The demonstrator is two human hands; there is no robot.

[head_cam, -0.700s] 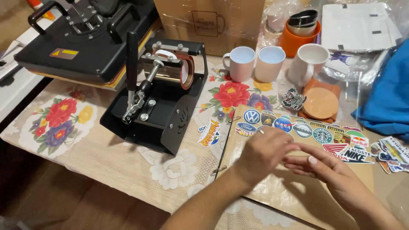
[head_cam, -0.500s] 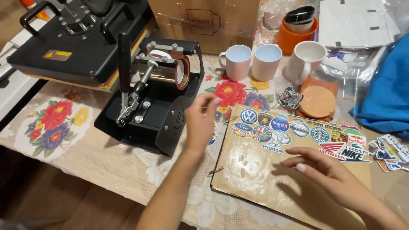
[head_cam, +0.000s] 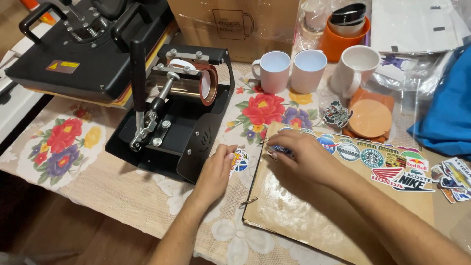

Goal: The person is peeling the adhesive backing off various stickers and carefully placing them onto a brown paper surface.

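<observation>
My left hand (head_cam: pixel 214 172) rests on the tablecloth beside the black mug press (head_cam: pixel 171 118), its fingertips touching a small colourful sticker (head_cam: pixel 240 161). My right hand (head_cam: pixel 300 154) lies on the top left corner of a brown board (head_cam: pixel 314 211) and pinches a small blue sticker (head_cam: pixel 282 149) there. A row of several round and shaped stickers (head_cam: pixel 373 159) runs along the board's far edge.
A large flat heat press (head_cam: pixel 83 49) stands at the far left. Three white mugs (head_cam: pixel 308 68) stand behind the board, with a cardboard box (head_cam: pixel 235 22), orange coasters (head_cam: pixel 369 118), an orange cup (head_cam: pixel 346 34), blue cloth (head_cam: pixel 449 113) and loose stickers (head_cam: pixel 454 176) at right.
My left hand dropped from mid-air onto the sticker by the mug press. My right hand moved left across the board to its top left corner and took a blue sticker.
</observation>
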